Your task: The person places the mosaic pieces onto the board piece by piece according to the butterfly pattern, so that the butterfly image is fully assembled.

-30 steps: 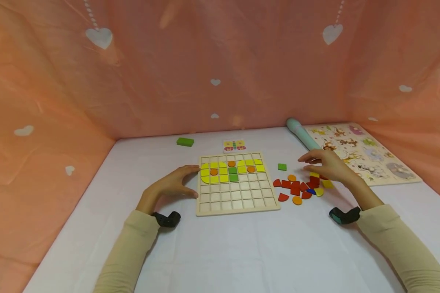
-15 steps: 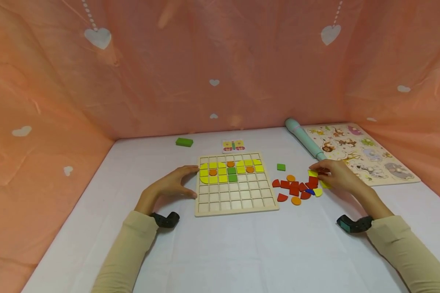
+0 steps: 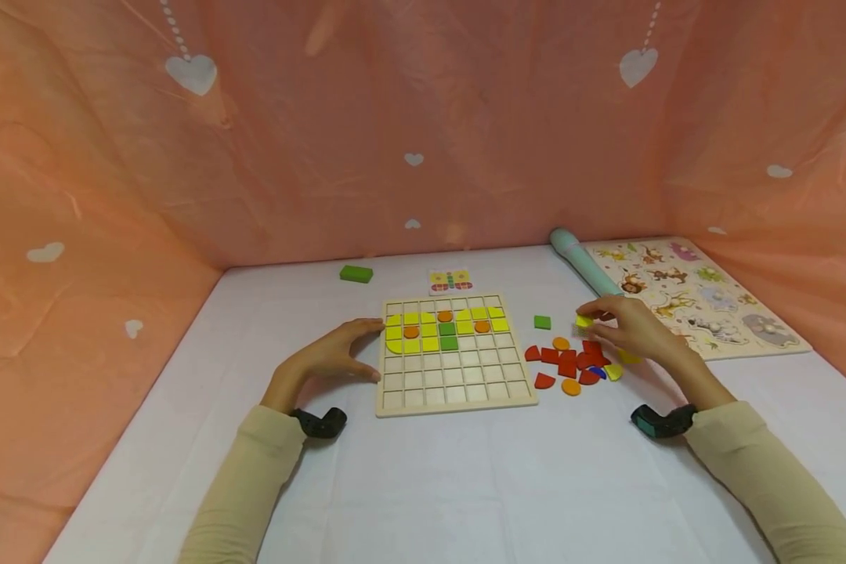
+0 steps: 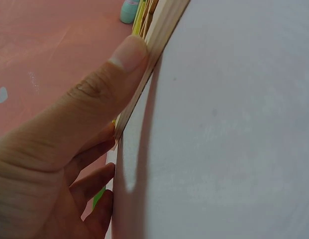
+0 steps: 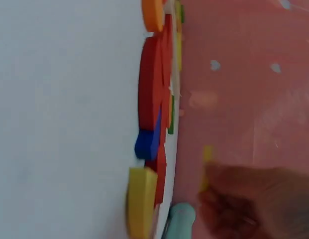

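A wooden grid board (image 3: 455,377) holds yellow, orange and green pieces in its upper rows. Against its left edge rest the thumb and fingertips of my left hand (image 3: 330,352); the left wrist view shows the thumb (image 4: 128,57) on the board's side (image 4: 161,30). Between thumb and fingers my right hand (image 3: 634,327) pinches a yellow piece (image 3: 583,321), raised above the loose pieces. In the right wrist view that hand (image 5: 258,194) and its yellow piece (image 5: 207,164) are blurred. Red pieces (image 3: 567,362), an orange disc (image 3: 571,387) and a blue piece (image 3: 598,373) lie below it.
Behind the board lies a small pattern card (image 3: 450,281), with a green block (image 3: 356,273) to its left. A green square (image 3: 542,322) sits right of the board. A pale green microphone (image 3: 583,262) lies beside an animal puzzle board (image 3: 705,305) at the back right.
My right hand moved right to the loose pieces, took hold of a yellow piece there and came back left with it. Red pieces near it have shifted. My left hand has stayed at the board.
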Available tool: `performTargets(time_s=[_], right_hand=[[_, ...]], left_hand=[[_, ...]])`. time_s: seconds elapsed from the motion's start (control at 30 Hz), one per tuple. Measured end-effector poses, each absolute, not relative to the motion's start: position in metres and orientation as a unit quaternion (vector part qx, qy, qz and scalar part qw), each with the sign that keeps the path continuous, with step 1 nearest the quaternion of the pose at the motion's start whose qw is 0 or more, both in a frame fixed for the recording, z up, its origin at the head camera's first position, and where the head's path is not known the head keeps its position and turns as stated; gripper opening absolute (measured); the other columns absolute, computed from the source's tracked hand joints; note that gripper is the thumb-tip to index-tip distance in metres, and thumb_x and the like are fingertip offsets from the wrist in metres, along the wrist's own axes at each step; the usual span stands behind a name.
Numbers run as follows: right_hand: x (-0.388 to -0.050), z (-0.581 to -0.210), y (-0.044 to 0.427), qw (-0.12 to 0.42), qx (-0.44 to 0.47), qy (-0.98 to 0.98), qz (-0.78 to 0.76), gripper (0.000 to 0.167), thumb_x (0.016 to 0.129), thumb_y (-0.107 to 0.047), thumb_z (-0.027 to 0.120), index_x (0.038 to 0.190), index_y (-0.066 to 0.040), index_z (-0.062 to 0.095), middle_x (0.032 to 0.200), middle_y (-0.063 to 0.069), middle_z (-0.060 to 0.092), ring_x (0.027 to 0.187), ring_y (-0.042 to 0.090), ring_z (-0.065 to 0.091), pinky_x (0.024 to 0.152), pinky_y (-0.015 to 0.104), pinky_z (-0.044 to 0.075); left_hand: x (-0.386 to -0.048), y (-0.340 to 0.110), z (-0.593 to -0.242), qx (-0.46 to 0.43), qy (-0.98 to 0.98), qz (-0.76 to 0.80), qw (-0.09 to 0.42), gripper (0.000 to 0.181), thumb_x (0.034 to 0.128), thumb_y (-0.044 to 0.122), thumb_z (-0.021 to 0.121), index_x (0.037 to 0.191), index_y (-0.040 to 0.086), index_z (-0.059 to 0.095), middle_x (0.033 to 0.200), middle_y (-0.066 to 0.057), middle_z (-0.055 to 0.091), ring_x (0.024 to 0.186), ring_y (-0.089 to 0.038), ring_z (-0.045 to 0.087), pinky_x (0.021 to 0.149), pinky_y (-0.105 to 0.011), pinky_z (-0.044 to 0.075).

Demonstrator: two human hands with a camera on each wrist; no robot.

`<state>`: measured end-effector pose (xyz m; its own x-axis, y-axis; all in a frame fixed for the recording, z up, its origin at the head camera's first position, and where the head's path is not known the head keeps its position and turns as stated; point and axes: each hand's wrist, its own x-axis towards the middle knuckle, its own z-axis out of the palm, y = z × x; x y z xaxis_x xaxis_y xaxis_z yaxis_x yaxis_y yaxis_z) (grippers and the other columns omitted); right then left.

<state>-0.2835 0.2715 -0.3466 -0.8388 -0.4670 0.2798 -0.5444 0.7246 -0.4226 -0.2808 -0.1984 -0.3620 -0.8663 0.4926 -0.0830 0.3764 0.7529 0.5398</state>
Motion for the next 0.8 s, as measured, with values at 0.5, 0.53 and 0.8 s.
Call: performTargets(time_s=[0.5, 0.53, 0.8], right_hand=[[-0.28, -0.327, 0.145, 0.075, 0.369, -0.861, 0.342, 0.029, 0.081, 0.0, 0.07, 0.11, 0.003, 0.064, 0.106, 0.013, 0.066, 0.094, 0.026, 0.061, 0.084, 0.042, 0.052], [-0.28, -0.331, 0.142, 0.067, 0.371, -0.861, 0.342, 0.03, 0.08, 0.0, 0.07, 0.109, 0.003, 0.064, 0.105, 0.012, 0.066, 0.093, 0.025, 0.061, 0.084, 0.042, 0.052], [-0.29, -0.355, 0.126, 0.02, 0.355, -0.875, 0.328, 0.027, 0.08, -0.005, 0.072, 0.107, 0.0, 0.067, 0.104, 0.009, 0.066, 0.091, 0.021, 0.061, 0.082, 0.034, 0.053]], left_hand=[[-0.282, -0.2, -0.365, 0.239, 0.926, 0.272, 0.105, 0.093, 0.0677, 0.036, 0.083, 0.143, 0.007, 0.036, 0.149, -0.013, 0.031, 0.139, -0.032, 0.022, 0.114, -0.047, 0.017], [-0.282, -0.199, -0.365, 0.238, 0.927, 0.271, 0.105, 0.093, 0.0676, 0.036, 0.083, 0.143, 0.007, 0.036, 0.149, -0.013, 0.031, 0.139, -0.032, 0.022, 0.114, -0.047, 0.017], [-0.283, -0.199, -0.367, 0.229, 0.93, 0.266, 0.109, 0.093, 0.0676, 0.037, 0.083, 0.143, 0.008, 0.036, 0.15, -0.012, 0.031, 0.139, -0.031, 0.022, 0.114, -0.048, 0.017]])
